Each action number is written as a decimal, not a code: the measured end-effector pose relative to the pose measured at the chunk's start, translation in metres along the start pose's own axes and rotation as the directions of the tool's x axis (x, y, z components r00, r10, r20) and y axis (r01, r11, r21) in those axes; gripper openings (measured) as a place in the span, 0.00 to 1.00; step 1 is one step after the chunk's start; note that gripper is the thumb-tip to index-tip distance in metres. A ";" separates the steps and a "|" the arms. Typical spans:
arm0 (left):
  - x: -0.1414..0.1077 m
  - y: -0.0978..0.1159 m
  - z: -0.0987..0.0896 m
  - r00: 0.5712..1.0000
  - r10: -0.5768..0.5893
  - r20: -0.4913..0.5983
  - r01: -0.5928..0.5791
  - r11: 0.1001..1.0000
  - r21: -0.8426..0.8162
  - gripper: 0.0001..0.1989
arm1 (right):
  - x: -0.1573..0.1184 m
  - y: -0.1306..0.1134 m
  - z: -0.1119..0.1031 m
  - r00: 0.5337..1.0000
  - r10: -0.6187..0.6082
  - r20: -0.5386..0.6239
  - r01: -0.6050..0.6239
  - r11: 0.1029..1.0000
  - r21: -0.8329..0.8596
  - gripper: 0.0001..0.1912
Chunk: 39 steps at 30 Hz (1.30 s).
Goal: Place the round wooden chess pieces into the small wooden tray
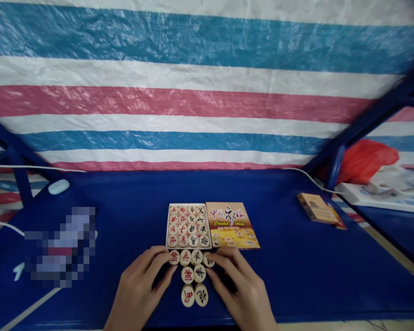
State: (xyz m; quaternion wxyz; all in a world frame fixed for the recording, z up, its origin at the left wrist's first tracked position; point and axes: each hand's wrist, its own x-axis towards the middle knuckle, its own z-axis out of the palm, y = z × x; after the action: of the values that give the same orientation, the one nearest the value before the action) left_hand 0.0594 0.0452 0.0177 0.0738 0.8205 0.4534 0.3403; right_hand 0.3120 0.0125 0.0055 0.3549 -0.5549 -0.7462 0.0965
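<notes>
Chess pieces [188,275], loose at lower centre of the frame, bracketed by two hands. Left hand [143,278]: forefinger at the red piece on the row's left end, thumb just below and apart from it. Right hand [239,278]: fingers partly over the piece at the row's right end, thumb beside a black piece below. Both hands curled, fingertips at the row; firm pinch or light touch, cannot tell.

In between, four pieces abreast, red pair left, black right; beneath, two more red-and-black pairs, faces up. For good handling, probably best to press evenly inward from both ends, keep faces level, spare the row any squeeze hard enough to buckle it, and keep the right thumb off the pair below.

Just above, white box [167,226] with sixteen pieces in a four-by-four grid, red in the two left columns, black in the two right. Best not to nudge its low wall. Right beside it, printed cover [232,225], flat on blue table [279,271]. Farther out, small brown box [314,207] at right, striped sheet [193,101] across the top.
</notes>
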 end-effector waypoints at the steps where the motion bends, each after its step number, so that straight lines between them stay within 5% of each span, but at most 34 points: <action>1: 0.000 0.000 0.000 1.000 0.009 -0.005 -0.009 1.000 0.006 0.06 | 0.000 0.000 0.000 1.000 -0.006 -0.004 0.006 1.000 -0.012 0.13; 14: -0.004 0.002 -0.001 0.999 0.009 -0.047 -0.009 1.000 -0.007 0.07 | -0.003 0.000 0.000 0.999 -0.010 -0.034 0.011 1.000 0.016 0.13; 21: 0.000 0.001 -0.004 0.979 -0.142 -0.144 0.121 0.981 -0.149 0.13 | 0.008 -0.002 -0.007 0.982 0.086 -0.166 -0.062 0.988 0.143 0.23; 28: 0.036 0.017 0.018 0.989 -0.071 -0.133 0.036 0.967 -0.252 0.19 | 0.044 0.003 -0.003 0.977 -0.092 -0.192 0.119 0.984 0.133 0.36; 39: 0.025 0.018 0.022 0.994 -0.044 -0.100 0.018 0.968 -0.252 0.19 | 0.035 0.000 0.006 0.973 -0.100 -0.210 0.133 0.980 0.147 0.30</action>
State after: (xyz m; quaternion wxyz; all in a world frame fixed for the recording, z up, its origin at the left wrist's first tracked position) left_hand 0.0945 0.0581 0.0212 0.1582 0.7783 0.4228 0.4364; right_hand 0.3034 0.0456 0.0161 0.4772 -0.4866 -0.7275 0.0785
